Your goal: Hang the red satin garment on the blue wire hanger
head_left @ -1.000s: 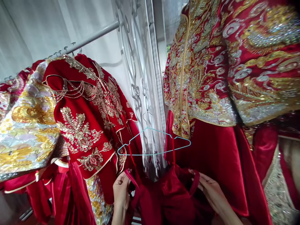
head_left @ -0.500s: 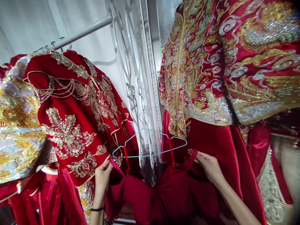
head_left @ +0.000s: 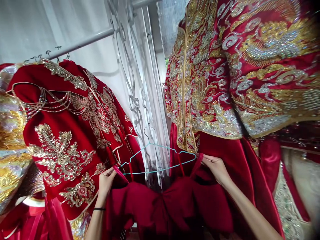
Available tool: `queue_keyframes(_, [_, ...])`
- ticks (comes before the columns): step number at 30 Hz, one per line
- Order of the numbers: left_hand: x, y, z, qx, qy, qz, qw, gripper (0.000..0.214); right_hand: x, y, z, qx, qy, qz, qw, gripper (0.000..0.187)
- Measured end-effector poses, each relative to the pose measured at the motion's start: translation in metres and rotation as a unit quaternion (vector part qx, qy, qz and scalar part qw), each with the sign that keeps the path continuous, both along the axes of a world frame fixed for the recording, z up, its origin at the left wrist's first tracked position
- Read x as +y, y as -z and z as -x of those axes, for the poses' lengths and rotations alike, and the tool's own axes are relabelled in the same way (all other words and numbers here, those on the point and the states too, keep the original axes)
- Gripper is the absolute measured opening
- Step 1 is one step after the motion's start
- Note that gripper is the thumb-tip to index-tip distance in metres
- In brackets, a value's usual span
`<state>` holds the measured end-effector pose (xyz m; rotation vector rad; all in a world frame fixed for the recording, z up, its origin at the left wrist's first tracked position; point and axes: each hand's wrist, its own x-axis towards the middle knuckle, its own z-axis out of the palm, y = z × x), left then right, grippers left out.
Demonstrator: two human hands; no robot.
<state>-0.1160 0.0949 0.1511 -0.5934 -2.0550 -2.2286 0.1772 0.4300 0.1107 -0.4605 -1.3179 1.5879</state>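
Observation:
A dark red dress [head_left: 150,208] hangs in front of me on a thin light-blue hanger [head_left: 160,171]. Narrow red loops [head_left: 180,165] run from the dress over both ends of the hanger. My left hand [head_left: 105,181], a dark band at the wrist, pinches the left shoulder strap [head_left: 120,174] just below the hanger's left end. At the other end my right hand [head_left: 215,166] grips the right strap [head_left: 197,163], its fingers closed close to the hanger's tip. The straps are drawn up and outward. The lower part of the dress runs out of view.
On the left, a red jacket with silver-gold beading [head_left: 65,156] hangs from a white rail [head_left: 82,42]. A red and gold embroidered jacket [head_left: 202,83] hangs on the right. White scrolled metalwork [head_left: 135,103] stands between them, behind the hanger.
Both hands have risen slightly relative to the hanger, bringing the straps nearer its ends. The view has shifted a little, and both hands keep their hold.

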Motion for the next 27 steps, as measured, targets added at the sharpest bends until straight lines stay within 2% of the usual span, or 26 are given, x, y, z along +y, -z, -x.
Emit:
queue_keyframes(6, [0.005,-0.01,0.001,0.024,0.062,0.033,0.997,0.035,0.004,-0.015,0.008,-0.04,-0.022,-0.066,0.997,0.049])
queue_keyframes(9, [0.004,-0.012,0.004,0.031,0.101,0.04,0.994,0.039,0.004,-0.025,0.009,-0.069,-0.035,-0.108,0.991,0.045])
queue_keyframes(13, [0.005,-0.019,0.001,0.038,0.144,0.073,0.986,0.039,0.0,-0.044,0.012,-0.088,-0.02,-0.175,0.98,0.034])
queue_keyframes(17, [0.01,-0.029,-0.007,0.043,0.151,0.091,0.983,0.038,-0.011,-0.063,0.023,-0.115,-0.112,-0.205,0.966,0.033])
queue_keyframes(19, [0.013,-0.033,-0.011,0.047,0.153,0.099,0.982,0.036,-0.016,-0.069,0.03,-0.131,-0.135,-0.215,0.958,0.03])
queue_keyframes(24, [0.021,-0.04,-0.017,0.077,0.21,0.155,0.962,0.026,-0.02,-0.075,0.039,-0.177,-0.117,-0.277,0.937,0.018])
queue_keyframes(27, [0.024,-0.043,-0.02,0.099,0.254,0.199,0.941,0.023,-0.019,-0.075,0.038,-0.189,-0.116,-0.331,0.917,0.017])
